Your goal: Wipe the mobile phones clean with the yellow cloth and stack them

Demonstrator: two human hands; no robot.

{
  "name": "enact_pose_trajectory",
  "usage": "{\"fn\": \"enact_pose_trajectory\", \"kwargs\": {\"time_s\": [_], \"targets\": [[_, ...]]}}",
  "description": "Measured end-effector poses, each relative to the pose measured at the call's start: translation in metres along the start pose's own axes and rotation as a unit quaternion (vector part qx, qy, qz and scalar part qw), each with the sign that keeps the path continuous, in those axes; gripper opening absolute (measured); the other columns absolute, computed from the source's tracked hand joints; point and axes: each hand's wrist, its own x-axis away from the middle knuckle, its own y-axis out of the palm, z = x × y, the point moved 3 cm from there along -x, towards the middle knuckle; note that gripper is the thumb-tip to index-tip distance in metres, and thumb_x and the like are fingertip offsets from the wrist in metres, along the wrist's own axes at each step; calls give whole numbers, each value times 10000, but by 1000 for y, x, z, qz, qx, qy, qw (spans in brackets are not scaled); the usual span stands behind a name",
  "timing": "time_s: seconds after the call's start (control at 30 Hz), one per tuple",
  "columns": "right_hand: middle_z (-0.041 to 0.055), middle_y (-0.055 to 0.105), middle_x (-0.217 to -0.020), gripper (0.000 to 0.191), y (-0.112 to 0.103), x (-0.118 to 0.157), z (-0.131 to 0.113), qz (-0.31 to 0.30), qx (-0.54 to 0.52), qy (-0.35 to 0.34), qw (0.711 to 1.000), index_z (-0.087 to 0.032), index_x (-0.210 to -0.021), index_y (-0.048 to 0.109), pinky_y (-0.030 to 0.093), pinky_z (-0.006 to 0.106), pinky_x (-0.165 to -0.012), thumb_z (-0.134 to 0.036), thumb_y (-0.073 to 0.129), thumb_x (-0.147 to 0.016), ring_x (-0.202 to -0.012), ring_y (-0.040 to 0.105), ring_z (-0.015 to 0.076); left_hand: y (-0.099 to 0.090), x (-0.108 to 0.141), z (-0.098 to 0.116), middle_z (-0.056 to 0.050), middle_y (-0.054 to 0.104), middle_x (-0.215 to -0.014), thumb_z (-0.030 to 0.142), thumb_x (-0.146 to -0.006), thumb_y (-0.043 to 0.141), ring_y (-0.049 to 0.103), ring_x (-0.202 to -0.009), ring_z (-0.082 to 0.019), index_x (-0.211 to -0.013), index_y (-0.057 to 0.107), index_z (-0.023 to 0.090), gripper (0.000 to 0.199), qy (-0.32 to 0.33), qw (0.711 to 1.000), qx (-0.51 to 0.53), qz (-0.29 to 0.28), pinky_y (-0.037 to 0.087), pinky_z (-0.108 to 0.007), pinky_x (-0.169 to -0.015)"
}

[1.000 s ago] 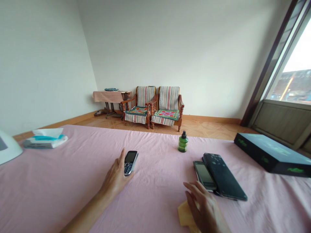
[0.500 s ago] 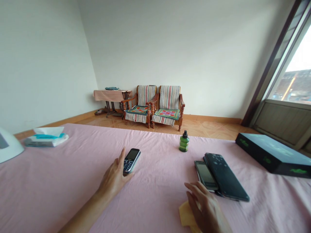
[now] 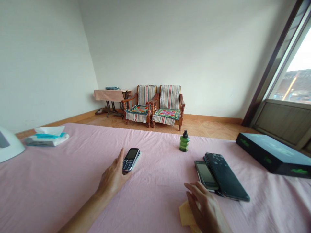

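Observation:
My left hand (image 3: 113, 178) holds a dark keypad phone (image 3: 130, 159) by its sides, index finger along the left edge and thumb at the lower right corner. A pale-edged flat item (image 3: 137, 160) shows under the phone's right side. My right hand (image 3: 205, 205) has bent fingers around a yellow cloth (image 3: 186, 214), which is partly hidden under the palm. Just beyond those fingers lies a grey touchscreen phone (image 3: 206, 174), beside a large dark flat case (image 3: 225, 176). Upright farther back is a green bottle (image 3: 184, 142) with a black cap.
A pink cloth (image 3: 155, 197) covers the table. At the left are a tissue pack (image 3: 47, 139) and a white rounded object (image 3: 8, 145). A black and green box (image 3: 274, 155) lies at the right. Two wooden chairs (image 3: 167, 111) and a small covered table (image 3: 109, 95) stand beyond.
My left hand has shifted slightly left with the keypad phone, and more of the pale edge beneath it shows. My right hand and the cloth have hardly moved.

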Motion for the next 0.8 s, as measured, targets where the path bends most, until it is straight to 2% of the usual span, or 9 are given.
{"fn": "enact_pose_trajectory", "kwargs": {"time_s": [0.23, 0.43, 0.6, 0.8], "targets": [[65, 655, -738, 270, -1, -1, 0, -11, -2, 4, 1000, -156, -895, 647, 523, 205, -522, -225, 388, -915, -601, 659, 145, 2, 0, -3, -128, 574, -1241, 318, -760, 643, 628, -1032, -285, -1477, 52, 193, 938, 3, 999, 39, 7, 475, -314, -778], [56, 648, -718, 272, 2, 0, -1, -23, -6, 7, 1000, -165, -884, 645, 517, 201, -523, -230, 384, -921, -590, 652, 142, 9, -3, -3, -160, 591, -1183, 503, -778, 596, 616, -1044, -301, -1469, 75, 126, 944, 33, 993, 102, 52, 488, -355, -803], [64, 645, -721, 283, 3, 1, 0, -27, -5, 5, 1000, -149, -883, 639, 521, 204, -535, -227, 370, -925, -602, 655, 145, 13, -5, -5, -170, 626, -1169, 409, -851, 518, 656, -994, -283, -1456, 124, 97, 786, 10, 994, 93, 61, 505, -328, -760], [59, 646, -723, 279, 3, 1, 1, -30, -3, 3, 1000, -156, -881, 640, 519, 202, -534, -240, 378, -928, -601, 655, 143, 15, -5, -8, -119, 673, -1102, 369, -854, 530, 686, -927, -262, -1444, 175, 138, 726, 7, 992, 84, 93, 515, -304, -735]]}}
